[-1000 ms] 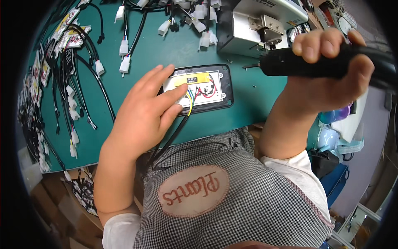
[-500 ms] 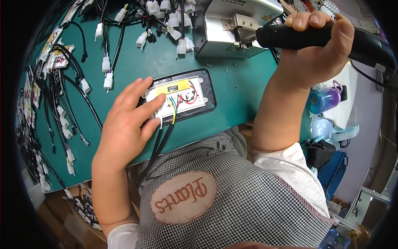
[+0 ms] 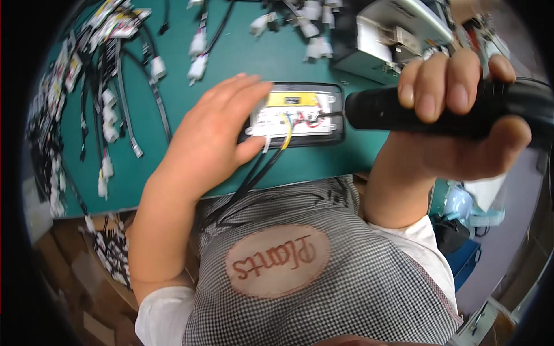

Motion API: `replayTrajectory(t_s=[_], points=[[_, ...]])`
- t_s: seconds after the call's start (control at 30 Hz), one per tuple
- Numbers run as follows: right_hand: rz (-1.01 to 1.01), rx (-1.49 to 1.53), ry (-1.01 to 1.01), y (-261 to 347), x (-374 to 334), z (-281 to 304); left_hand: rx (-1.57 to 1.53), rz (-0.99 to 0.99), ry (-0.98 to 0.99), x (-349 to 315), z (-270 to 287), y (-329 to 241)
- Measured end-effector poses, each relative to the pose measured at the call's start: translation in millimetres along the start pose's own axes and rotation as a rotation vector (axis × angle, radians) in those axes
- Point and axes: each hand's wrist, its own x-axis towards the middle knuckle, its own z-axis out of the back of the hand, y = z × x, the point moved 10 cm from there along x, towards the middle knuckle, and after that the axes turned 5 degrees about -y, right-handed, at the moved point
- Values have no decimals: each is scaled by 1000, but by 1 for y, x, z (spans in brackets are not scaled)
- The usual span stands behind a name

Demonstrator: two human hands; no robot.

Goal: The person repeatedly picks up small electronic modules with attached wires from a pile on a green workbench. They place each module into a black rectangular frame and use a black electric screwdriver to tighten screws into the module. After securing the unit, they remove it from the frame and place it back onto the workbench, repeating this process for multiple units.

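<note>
A black plastic case (image 3: 339, 137) lies on the green table with a white circuit board (image 3: 275, 128) inside it. A yellow-wrapped part (image 3: 288, 100) and red, yellow and blue wires sit on the board. My left hand (image 3: 210, 127) grips the case's left end, thumb at the near edge, fingers at the far edge. My right hand (image 3: 450, 109) is wrapped round a black electric screwdriver (image 3: 378, 111) held sideways. Its thin bit points left over the right side of the board; whether the tip touches a screw is too blurred to tell.
A silver and white metal box (image 3: 378, 46) stands at the far right. Several cables with white connectors (image 3: 198, 66) lie along the far side, and a heap of wired boards (image 3: 115, 26) covers the left. Black cables (image 3: 248, 184) run from the case toward my apron.
My right hand has brought the screwdriver from the metal box down to the right side of the case. My left index finger has drawn back from the board. The view has shifted.
</note>
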Motion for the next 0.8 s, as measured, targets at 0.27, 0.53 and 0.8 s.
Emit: replayTrajectory(t_s=[0.27, 0.53, 0.8], points=[[17, 122, 62, -55, -7, -53, -86, -10, -119, -5, 2, 7], [-144, -181, -81, -78, -13, -57, -98, 7, -80, -9, 3, 12], [-82, -209, 64, -83, -7, -76, -169, 15, -46, -6, -4, 17]])
